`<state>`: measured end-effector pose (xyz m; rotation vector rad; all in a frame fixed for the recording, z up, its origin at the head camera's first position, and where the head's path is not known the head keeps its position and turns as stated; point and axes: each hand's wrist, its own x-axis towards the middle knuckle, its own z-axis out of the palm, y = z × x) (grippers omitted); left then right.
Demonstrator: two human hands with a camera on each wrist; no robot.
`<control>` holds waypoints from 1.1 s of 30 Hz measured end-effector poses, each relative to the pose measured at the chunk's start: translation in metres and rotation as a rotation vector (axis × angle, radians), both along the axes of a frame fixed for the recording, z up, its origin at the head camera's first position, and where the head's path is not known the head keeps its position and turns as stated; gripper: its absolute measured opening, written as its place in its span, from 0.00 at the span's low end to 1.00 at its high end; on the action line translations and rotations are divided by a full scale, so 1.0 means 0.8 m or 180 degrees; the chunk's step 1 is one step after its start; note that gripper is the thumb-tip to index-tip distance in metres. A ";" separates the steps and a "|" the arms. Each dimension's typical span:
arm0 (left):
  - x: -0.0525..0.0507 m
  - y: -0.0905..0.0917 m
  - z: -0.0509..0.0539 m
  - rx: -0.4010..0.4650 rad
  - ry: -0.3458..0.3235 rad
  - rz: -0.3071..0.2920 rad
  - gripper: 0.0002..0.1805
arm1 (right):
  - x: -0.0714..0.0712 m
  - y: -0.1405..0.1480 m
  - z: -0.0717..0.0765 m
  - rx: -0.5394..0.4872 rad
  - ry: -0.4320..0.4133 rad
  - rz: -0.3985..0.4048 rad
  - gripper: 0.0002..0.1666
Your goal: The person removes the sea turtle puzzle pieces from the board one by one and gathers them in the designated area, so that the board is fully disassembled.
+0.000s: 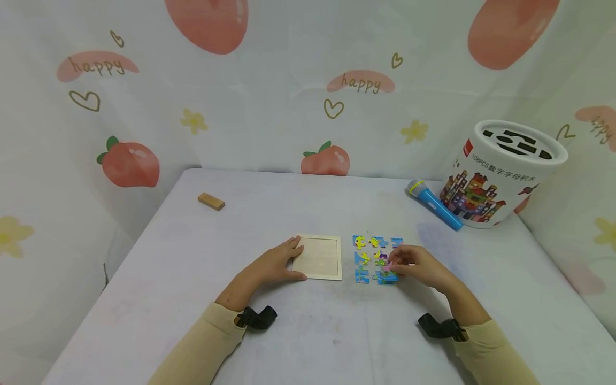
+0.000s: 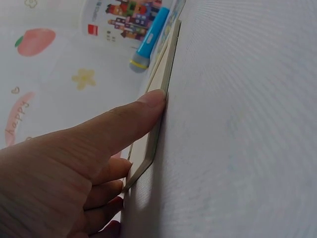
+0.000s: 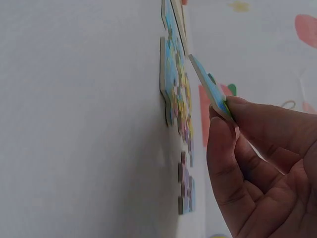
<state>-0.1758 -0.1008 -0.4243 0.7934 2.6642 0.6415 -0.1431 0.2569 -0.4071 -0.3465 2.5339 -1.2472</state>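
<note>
My left hand (image 1: 275, 263) rests at the left side of a square pale wooden puzzle tray (image 1: 339, 256) lying flat. Its straight thumb (image 2: 143, 106) touches the near rim, while the other fingers lie by the far left corner. To the tray's right, several colourful jigsaw pieces (image 1: 362, 258) lie in loose rows. Above their right side, my right hand (image 1: 420, 264) pinches one blue jigsaw piece (image 3: 210, 89) between thumb and index finger. In the right wrist view that piece is tilted and apart from the pieces (image 3: 168, 74) on the table.
A small wooden block (image 1: 211, 201) lies at the back left. At the back right, a blue toy microphone (image 1: 435, 205) lies against a large white bucket (image 1: 500, 176) with a printed building picture. A patterned cloth (image 1: 260, 107) hangs behind the white table (image 1: 308, 337).
</note>
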 end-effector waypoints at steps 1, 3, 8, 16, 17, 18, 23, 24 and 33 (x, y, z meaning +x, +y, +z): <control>0.000 0.000 0.000 0.0001 0.0001 -0.0003 0.45 | 0.001 0.003 0.000 0.0002 -0.0004 -0.0017 0.11; 0.000 0.000 0.000 0.0008 0.0002 -0.0008 0.45 | 0.003 0.008 0.000 0.0010 -0.0024 -0.0058 0.12; 0.000 0.000 0.001 0.0041 0.0019 -0.0022 0.45 | 0.007 0.021 0.001 0.0006 -0.0132 -0.0157 0.14; 0.000 0.000 0.000 0.0050 0.0041 -0.0018 0.45 | 0.013 0.033 -0.001 0.0068 -0.0222 -0.0271 0.16; 0.000 0.000 0.000 0.0055 0.0044 -0.0019 0.45 | 0.013 0.034 -0.001 0.0050 -0.0243 -0.0282 0.16; 0.000 0.000 0.000 0.0058 0.0043 -0.0021 0.45 | 0.014 0.035 -0.002 0.0035 -0.0267 -0.0299 0.16; 0.000 0.000 0.000 0.0066 0.0041 -0.0050 0.45 | 0.013 0.038 -0.009 -0.0037 -0.0378 -0.0379 0.17; 0.000 0.000 0.000 0.0065 0.0041 -0.0053 0.45 | 0.013 0.038 -0.010 -0.0033 -0.0384 -0.0406 0.17; -0.001 -0.001 -0.001 0.0037 0.0035 -0.0046 0.45 | 0.014 0.034 -0.016 0.0076 -0.0255 -0.0561 0.15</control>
